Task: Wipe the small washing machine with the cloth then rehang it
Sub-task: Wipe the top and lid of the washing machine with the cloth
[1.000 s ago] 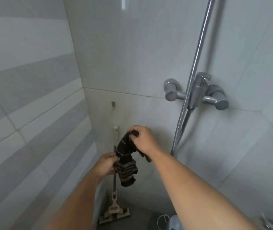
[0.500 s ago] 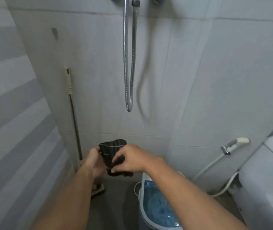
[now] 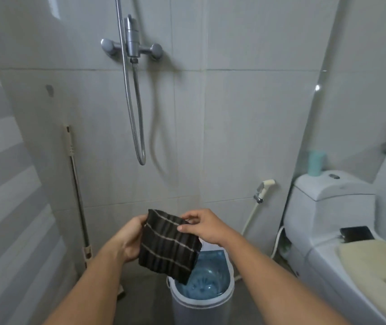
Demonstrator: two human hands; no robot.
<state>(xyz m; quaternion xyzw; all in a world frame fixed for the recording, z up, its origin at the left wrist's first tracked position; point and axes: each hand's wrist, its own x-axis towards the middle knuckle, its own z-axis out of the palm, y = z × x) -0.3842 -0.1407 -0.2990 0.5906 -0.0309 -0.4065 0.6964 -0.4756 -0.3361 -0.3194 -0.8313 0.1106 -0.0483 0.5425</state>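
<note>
We have both bare forearms reaching forward and inward. Our left hand cups the cloth from the left edge, palm facing right. Our right hand pinches its upper right corner between thumb and fingertips, the wrist bent slightly.

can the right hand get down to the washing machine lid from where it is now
Probably yes: the right hand holds the striped cloth right above the washing machine, with nothing between them.

Dim, cool, even light; soft hose shadow on tiles; wide-angle bending, slight blur.
</note>
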